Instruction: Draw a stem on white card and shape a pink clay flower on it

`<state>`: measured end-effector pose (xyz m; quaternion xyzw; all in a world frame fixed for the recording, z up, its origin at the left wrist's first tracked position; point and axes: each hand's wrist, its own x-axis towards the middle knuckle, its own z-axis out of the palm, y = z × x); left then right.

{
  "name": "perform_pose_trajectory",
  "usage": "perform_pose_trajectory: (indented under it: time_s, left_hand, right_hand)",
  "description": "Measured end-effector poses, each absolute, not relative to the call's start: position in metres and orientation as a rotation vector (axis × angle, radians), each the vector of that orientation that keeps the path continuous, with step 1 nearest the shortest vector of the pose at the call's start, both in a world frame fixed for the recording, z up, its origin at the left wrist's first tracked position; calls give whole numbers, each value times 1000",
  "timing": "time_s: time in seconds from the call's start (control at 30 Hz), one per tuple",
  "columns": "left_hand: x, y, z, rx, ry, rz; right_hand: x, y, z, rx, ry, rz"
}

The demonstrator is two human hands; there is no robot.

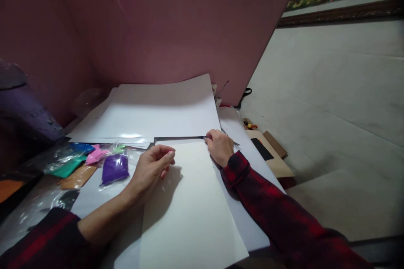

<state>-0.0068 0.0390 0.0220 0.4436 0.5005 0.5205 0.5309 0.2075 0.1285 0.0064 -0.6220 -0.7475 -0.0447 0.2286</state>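
A cream sheet of paper [189, 210] lies in front of me on top of larger white sheets [158, 113]. My left hand [151, 168] hovers over the cream sheet's left edge with fingers loosely curled and nothing in it. My right hand [219, 146] rests at the sheet's far right corner. It is closed around a thin metal tool [232, 141] whose tip pokes out to the right; I cannot tell what kind of tool it is. A dark strip [179, 138] shows along the sheet's far edge.
Small plastic bags of coloured material lie at the left: purple [115, 169], pink [94, 154], green [67, 168], blue [80, 148]. A brown card with a black patch [268, 151] lies at the right. A pink wall [158, 21] stands behind.
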Motion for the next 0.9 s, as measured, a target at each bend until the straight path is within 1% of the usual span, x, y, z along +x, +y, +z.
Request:
perform_pose_trajectory:
  time_s: [0.27,0.5,0.7,0.9]
  left_hand:
    - [-5,37,25,1041,1212,1232]
    - [-5,38,24,1047,1216,1208]
    - [-4,38,24,981,1176,1290]
    - [-2,37,26,916,1197,1269]
  right_hand:
    - [203,133,2,-1580,-2127,-80]
    - [204,137,-2,-1553,-2185,-47]
    - [207,136,-1,-1516,-2197,-30]
    - [206,133,1,-1508,-2318,-104]
